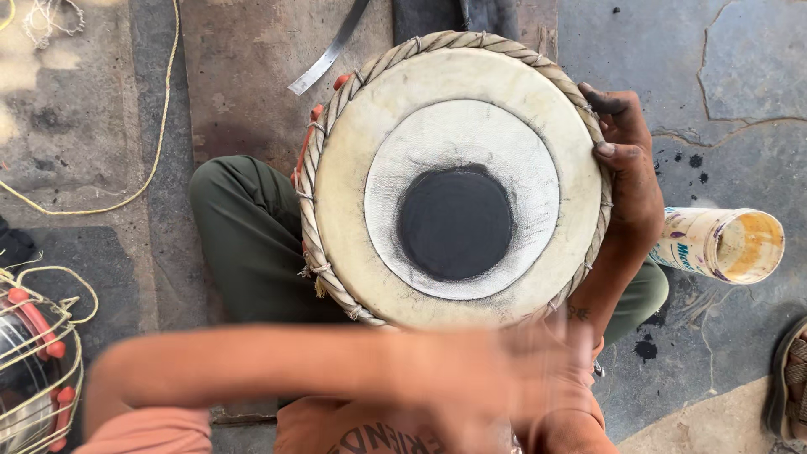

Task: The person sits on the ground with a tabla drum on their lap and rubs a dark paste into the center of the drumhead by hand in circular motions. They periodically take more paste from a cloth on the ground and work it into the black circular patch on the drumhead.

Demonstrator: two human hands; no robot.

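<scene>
While a person sits cross-legged on a stone floor, the scene holds:
Drums: one round hand drum with cream skin, black centre patch and rope-laced rim, resting on the lap; another rope-laced drum at far left.
Right hand: one, fingers curled over the drum's right rim.
Left hand: one, motion-blurred near the lower rim; grip cannot be told.
Jars: one cream cylindrical jar, lying open-mouthed just right of the knee.

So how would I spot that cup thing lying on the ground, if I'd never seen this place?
Start from the big round drum in the person's lap, with its black centre patch. Look past the right hand gripping its rim, to the cracked grey floor. There a pale cup lies on its side, open mouth facing right, yellowish inside.
</scene>
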